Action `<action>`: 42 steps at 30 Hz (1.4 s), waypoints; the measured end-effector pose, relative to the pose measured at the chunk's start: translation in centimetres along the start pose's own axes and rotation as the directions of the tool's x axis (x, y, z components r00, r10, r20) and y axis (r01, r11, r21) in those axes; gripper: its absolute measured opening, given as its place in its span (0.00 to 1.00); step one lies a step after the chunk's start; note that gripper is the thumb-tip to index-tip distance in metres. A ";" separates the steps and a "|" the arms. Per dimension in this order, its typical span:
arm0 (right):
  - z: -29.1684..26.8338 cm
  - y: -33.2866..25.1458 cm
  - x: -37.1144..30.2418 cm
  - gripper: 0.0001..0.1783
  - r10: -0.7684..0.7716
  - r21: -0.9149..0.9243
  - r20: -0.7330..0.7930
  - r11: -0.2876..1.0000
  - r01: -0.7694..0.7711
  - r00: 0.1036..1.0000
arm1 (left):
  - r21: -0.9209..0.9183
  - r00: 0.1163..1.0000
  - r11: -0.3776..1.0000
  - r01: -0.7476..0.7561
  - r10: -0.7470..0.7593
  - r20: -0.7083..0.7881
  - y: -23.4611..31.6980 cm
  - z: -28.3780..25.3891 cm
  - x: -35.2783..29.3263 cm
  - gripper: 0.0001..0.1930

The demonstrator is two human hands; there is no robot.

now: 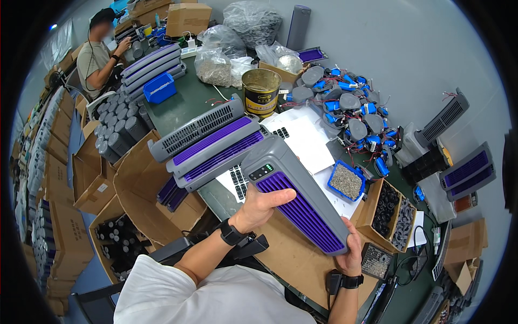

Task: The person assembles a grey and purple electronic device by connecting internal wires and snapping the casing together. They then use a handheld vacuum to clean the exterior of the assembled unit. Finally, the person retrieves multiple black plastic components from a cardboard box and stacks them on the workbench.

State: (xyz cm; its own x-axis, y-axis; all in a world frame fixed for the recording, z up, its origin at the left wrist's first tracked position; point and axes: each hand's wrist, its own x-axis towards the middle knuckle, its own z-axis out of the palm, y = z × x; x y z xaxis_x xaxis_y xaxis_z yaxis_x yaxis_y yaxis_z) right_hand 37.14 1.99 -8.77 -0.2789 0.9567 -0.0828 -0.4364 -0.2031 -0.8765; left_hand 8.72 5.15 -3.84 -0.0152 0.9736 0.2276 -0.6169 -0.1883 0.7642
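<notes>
Tin can (261, 92), blue screw bin (346, 181), cardboard boxes (100, 186) w/ grey cylinders

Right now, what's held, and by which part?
A long grey plastic unit with a purple slatted grille: left hand grips its left edge near the upper end, right hand holds the lower end.

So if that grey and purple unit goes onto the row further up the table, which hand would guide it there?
Probably the left hand: it grips the unit on the side facing the row of finished units. The right hand only supports its near end.
</notes>
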 end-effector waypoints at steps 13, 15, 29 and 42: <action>0.6 -0.2 -0.2 0.43 0.014 -0.036 -0.002 0.999 -0.014 1.000 | -0.004 1.000 1.000 -0.004 0.004 0.011 0.2 -0.2 -0.3 0.39; 0.9 -1.2 -0.4 0.46 0.014 -0.223 0.041 0.975 -0.005 0.999 | 0.003 0.999 1.000 -0.026 0.026 0.038 0.1 -0.5 -0.5 0.40; 6.8 -6.2 0.4 0.55 0.120 -0.889 0.336 0.368 0.272 0.934 | 0.586 0.920 0.719 -0.373 0.204 0.335 8.7 -1.2 -0.2 0.51; 7.9 -4.7 -3.1 0.52 -0.153 -0.968 0.236 -0.123 0.219 0.960 | 0.639 0.797 0.606 -0.473 -0.013 0.603 5.8 -5.1 0.4 0.26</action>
State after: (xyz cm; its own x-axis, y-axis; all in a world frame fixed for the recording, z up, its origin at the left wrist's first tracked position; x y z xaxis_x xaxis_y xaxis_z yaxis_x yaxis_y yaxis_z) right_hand 33.32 -1.61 -0.62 -0.4029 0.9000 0.1662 0.8208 0.4357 -0.3695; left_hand 1.08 5.13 -2.41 0.4708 0.7013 0.5353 0.1368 -0.6574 0.7410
